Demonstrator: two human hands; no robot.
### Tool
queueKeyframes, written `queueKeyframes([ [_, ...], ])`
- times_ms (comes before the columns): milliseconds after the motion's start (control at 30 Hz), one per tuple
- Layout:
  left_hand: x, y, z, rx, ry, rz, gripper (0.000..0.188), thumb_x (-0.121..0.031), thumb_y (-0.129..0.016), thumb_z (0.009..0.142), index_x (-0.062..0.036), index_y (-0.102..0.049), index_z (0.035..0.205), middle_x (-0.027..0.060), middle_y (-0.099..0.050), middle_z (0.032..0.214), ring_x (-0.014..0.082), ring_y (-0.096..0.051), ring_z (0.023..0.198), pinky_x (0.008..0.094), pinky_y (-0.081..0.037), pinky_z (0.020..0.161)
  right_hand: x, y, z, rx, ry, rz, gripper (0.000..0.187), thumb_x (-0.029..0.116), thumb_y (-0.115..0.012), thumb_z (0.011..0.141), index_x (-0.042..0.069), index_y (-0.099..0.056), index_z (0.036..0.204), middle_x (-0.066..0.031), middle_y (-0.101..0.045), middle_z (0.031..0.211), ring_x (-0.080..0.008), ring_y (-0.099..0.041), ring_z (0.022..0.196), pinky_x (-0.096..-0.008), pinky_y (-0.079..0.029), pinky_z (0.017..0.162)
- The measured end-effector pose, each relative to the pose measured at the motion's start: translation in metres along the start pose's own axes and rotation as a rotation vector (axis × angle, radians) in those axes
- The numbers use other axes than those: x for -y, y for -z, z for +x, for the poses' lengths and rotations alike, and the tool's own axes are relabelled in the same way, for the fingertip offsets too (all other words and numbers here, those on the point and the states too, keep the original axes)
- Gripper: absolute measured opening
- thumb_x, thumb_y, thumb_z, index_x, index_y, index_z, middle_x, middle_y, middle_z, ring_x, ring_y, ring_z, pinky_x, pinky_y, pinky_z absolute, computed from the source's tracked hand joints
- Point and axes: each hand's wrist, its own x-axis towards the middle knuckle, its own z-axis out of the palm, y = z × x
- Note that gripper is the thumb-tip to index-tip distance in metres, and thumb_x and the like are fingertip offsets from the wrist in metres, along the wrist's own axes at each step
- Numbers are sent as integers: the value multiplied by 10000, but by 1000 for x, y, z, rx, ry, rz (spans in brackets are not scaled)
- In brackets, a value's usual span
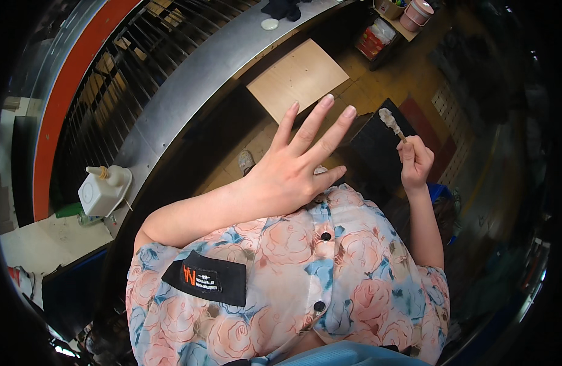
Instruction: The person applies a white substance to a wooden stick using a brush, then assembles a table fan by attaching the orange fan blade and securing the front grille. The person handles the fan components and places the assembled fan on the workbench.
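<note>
Left hand (296, 161) spread wide, partly overlaps pale board (296, 76) in view; right hand (417, 160) pinches stick (402, 136) tipped with whitish lump (388, 119)

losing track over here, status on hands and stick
Left hand spread, looks empty. Right hand pinching stick. Pale clump on stick's upper end. Nothing visibly in the way.

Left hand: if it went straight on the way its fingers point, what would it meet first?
In the picture, the pale wooden board comes first ahead of the left hand. It seems to lie lower, though, so the hand might pass above it; depth is unclear.
</note>
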Motion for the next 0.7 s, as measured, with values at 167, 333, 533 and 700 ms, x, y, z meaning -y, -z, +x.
queueKeyframes([
  [167, 3, -4, 5, 125, -47, 26, 248, -209, -747, 788, -174, -791, 1030, 167, -398, 1565, 487, -198, 1502, 733, -179, 1135, 39, -16, 21, 117, 278, -127, 211, 174, -664, 951, 38, -617, 798, -104, -548, 639, -282, -549, 500, -349, -419, 475],
  [333, 2, -1, 4, 154, -100, -26, 144, -196, -738, 803, -95, -764, 902, 141, -525, 1468, 492, -239, 1488, 779, -84, 1120, 33, -33, 25, 167, 322, -132, 256, 202, -688, 932, 45, -583, 759, -97, -547, 633, -299, -571, 515, -376, -432, 474],
  [533, -2, 3, -2, 213, -87, 133, 104, -197, -733, 777, -104, -737, 821, 121, -550, 1445, 482, -263, 1483, 784, -36, 1123, 21, -18, 13, 12, 195, 8, 210, 119, -654, 946, 15, -610, 769, -92, -532, 621, -257, -536, 488, -346, -401, 469],
  [700, 0, 0, 0, 178, -130, 16, 125, -152, -680, 732, -32, -712, 714, 153, -614, 1339, 469, -243, 1494, 784, -150, 1123, 23, -50, 12, 192, 265, -34, 205, 158, -662, 943, 29, -591, 801, -116, -532, 643, -310, -560, 515, -376, -431, 479],
])
